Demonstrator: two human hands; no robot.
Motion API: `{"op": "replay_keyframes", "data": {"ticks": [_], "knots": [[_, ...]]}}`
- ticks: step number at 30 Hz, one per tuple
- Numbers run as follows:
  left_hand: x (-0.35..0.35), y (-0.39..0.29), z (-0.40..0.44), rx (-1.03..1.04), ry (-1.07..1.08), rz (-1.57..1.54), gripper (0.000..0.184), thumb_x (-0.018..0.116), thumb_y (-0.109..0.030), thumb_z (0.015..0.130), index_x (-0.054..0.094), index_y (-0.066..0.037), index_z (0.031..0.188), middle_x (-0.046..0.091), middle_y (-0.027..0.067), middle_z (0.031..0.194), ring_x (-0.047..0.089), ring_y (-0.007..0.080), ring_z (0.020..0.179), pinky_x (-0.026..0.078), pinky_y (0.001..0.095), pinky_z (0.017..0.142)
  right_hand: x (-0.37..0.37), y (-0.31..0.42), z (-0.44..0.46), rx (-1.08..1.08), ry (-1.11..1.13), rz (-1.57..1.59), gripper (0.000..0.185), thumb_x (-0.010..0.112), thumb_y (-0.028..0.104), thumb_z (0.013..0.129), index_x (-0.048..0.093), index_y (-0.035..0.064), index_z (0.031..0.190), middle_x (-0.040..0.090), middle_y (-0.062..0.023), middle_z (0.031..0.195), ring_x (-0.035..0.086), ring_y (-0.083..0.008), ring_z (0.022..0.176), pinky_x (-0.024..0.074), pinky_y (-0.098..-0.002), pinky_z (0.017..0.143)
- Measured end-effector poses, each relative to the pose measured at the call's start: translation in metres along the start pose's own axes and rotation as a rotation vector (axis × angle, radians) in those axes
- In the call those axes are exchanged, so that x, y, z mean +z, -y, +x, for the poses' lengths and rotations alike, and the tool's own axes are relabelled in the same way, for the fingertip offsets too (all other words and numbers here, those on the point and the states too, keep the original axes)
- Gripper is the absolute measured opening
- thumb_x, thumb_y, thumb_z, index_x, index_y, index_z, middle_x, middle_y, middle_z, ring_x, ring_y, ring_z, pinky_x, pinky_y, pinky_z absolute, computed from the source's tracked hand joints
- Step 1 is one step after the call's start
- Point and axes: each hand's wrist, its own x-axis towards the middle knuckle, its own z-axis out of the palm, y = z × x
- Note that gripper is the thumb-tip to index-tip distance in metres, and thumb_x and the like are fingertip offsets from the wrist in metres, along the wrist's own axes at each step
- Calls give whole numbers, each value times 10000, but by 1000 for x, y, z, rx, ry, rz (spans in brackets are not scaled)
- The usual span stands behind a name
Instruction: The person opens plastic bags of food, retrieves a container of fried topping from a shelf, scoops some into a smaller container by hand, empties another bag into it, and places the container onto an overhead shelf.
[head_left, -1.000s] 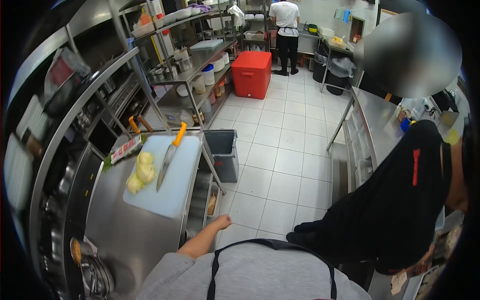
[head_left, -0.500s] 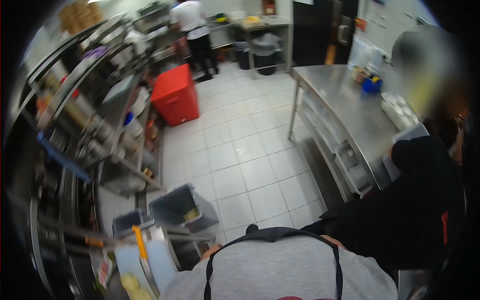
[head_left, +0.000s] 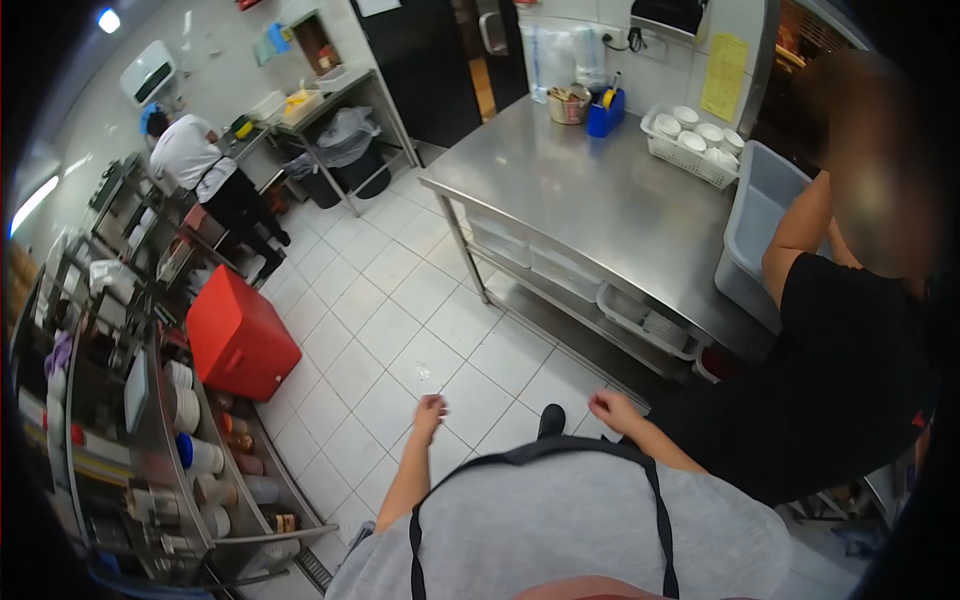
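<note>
My left hand (head_left: 430, 414) hangs in front of my body over the white tiled floor (head_left: 395, 350), its fingers loosely curled with nothing visible in them. My right hand (head_left: 613, 410) is raised at the other side, also with fingers curled in, and no object shows in it. Neither hand touches anything. Beyond my right hand stands a steel worktable (head_left: 580, 190), with a lower shelf of plastic trays (head_left: 645, 325). One of my dark shoes (head_left: 551, 420) shows between the hands.
A person in black (head_left: 830, 370) stands close at right, beside a grey tub (head_left: 755, 215) on the worktable. A basket of white cups (head_left: 690, 165) is behind it. At left are a red cooler box (head_left: 240, 335) and loaded shelves (head_left: 270, 490). Another person (head_left: 190, 155) works further back.
My view has turned right, bringing the worktable toward the centre. Both hands now show in front of me; before, they were mostly hidden. The cutting board and knife at lower left have left view.
</note>
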Motion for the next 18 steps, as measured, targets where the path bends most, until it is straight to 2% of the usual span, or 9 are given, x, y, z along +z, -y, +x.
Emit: {"op": "replay_keyframes", "data": {"ticks": [3, 4, 6, 7, 10, 11, 14, 15, 18], "knots": [[81, -44, 23, -160, 637, 291, 316, 569, -298, 861, 518, -101, 1102, 589, 26, 958, 581, 136, 817, 451, 269, 629, -51, 50, 84, -315, -395, 46, 85, 563, 96, 809, 576, 26, 854, 572, -117, 772, 570, -234, 697, 444, -315, 606], [97, -90, 14, -201, 885, 397, 347, 579, -318, 857, 517, -108, 1125, 589, 19, 996, 578, 135, 854, 455, 281, 680, -80, 79, 100, -266, -400, 33, 66, 564, 68, 803, 572, 28, 855, 552, -113, 788, 567, -228, 715, 445, -303, 611], [116, -155, 47, -151, 971, 354, 365, 589, -327, 849, 518, -115, 1137, 588, 14, 1019, 575, 134, 875, 450, 293, 713, -117, 94, 138, -317, -522, 14, 60, 571, 61, 791, 572, 26, 839, 542, -105, 774, 546, -255, 690, 442, -304, 621], [127, -188, 63, -103, 1039, 284, 384, 600, -335, 840, 520, -121, 1149, 587, 9, 1042, 571, 133, 896, 446, 305, 746, -135, 80, 160, -318, -521, -115, 127, 598, 91, 773, 576, 52, 893, 552, -91, 868, 539, -266, 812, 441, -339, 714], [141, -309, 134, 201, 875, 160, 355, 595, -176, 816, 515, -77, 1147, 573, 52, 1091, 554, 172, 996, 448, 321, 810, -165, 72, 196, -126, -638, -304, 255, 634, 133, 748, 554, 80, 985, 526, -89, 1002, 500, -280, 947, 417, -370, 822], [146, -359, 148, 347, 830, 128, 335, 587, -183, 820, 520, -82, 1133, 578, 40, 1075, 564, 163, 958, 448, 297, 791, -168, 60, 205, 31, -505, -250, 414, 658, 231, 743, 516, 106, 1111, 463, -104, 1183, 430, -312, 1109, 351, -421, 943], [176, -489, 209, 565, 658, 129, 295, 550, -290, 881, 523, -85, 1093, 585, 13, 1003, 571, 114, 892, 446, 270, 756, -149, 45, 218, 42, -564, -597, 512, 655, 311, 750, 488, 106, 1189, 418, -134, 1275, 359, -323, 1217, 272, -469, 1012], [190, -527, 230, 667, 617, 149, 297, 551, -283, 882, 517, -83, 1100, 581, 13, 975, 571, 106, 868, 445, 259, 735, -145, 46, 221, 97, -563, -525, 541, 636, 359, 764, 487, 105, 1218, 385, -126, 1330, 282, -308, 1288, 200, -507, 1042], [248, -626, 318, 942, 527, 85, 275, 582, -199, 856, 516, -70, 1090, 574, 15, 904, 571, 84, 747, 427, 214, 603, -144, 64, 227, 139, -651, -606, 465, 634, 331, 767, 528, 95, 1152, 433, -106, 1286, 329, -280, 1262, 233, -488, 1033]]}}
